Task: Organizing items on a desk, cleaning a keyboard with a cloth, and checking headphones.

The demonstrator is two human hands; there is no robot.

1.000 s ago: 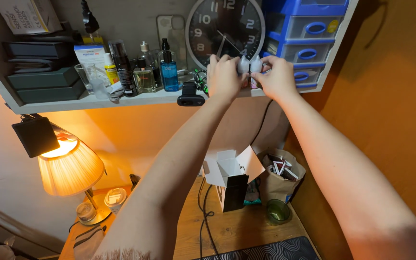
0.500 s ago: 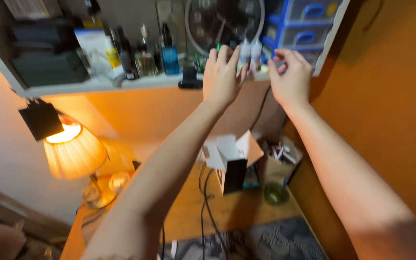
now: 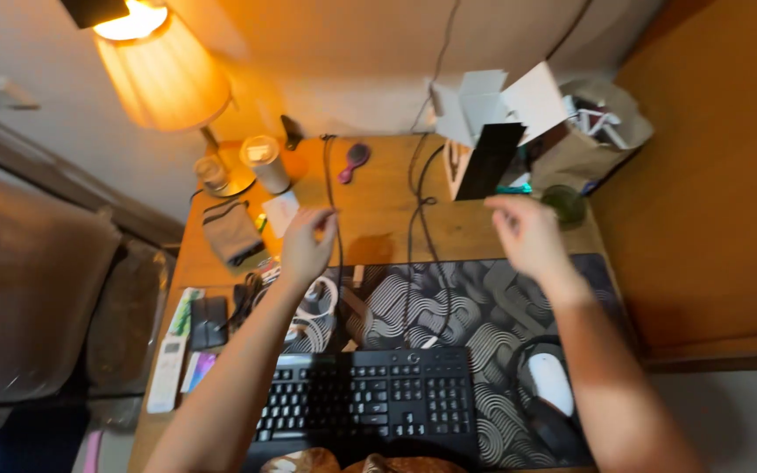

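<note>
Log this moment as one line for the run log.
left hand: empty, over wooden desk near black cable | right hand: empty, above patterned mat | keyboard: untouched

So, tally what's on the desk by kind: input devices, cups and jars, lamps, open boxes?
Input devices: 2, keyboard and mouse
Cups and jars: 3, lidded cup, glass jar, green glass
Lamps: 1, lamp
Open boxes: 1, box
Total: 7

We see a wooden desk point(image 3: 378, 206) under a patterned mat point(image 3: 466, 307). On the mat sit our black keyboard point(image 3: 365, 398) and white mouse point(image 3: 551, 383); a lit lamp point(image 3: 164, 74) stands at the back.
</note>
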